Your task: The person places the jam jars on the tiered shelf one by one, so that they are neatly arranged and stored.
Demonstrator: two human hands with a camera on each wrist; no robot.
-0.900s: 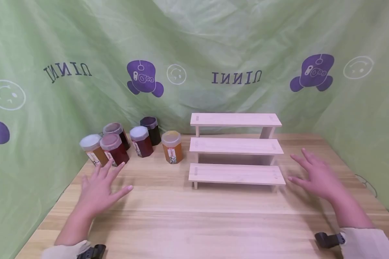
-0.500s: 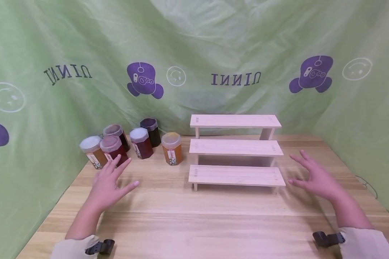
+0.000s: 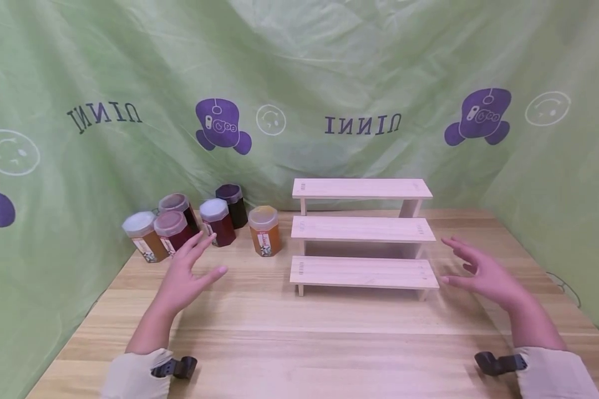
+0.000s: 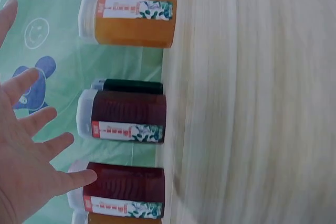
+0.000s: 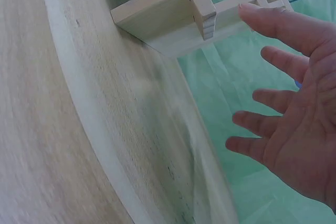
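Note:
My left hand (image 3: 183, 280) hovers over the table, fingers spread and holding nothing, just in front of the jars. Nearest to it are a dark red jar with a pinkish lid (image 3: 173, 230) and a white-lidded dark red jar (image 3: 219, 221). An amber jar (image 3: 264, 233) stands to the right of them, label facing front. My right hand (image 3: 486, 277), also holding nothing, is held beside the right end of a three-step wooden display rack (image 3: 364, 271). In the right wrist view its fingers are spread apart, near the rack's side (image 5: 168, 24).
A white-lidded amber jar (image 3: 147, 238) stands at the far left. Behind are a brown-lidded jar (image 3: 177, 205) and a very dark jar (image 3: 233, 205). Green printed cloth (image 3: 299, 83) hangs behind and beside the wooden table (image 3: 289, 343).
My left hand has moved to the right, from before the leftmost jars toward the middle ones. My right hand has barely moved, its fingers slightly closer together. Jars and rack stay put.

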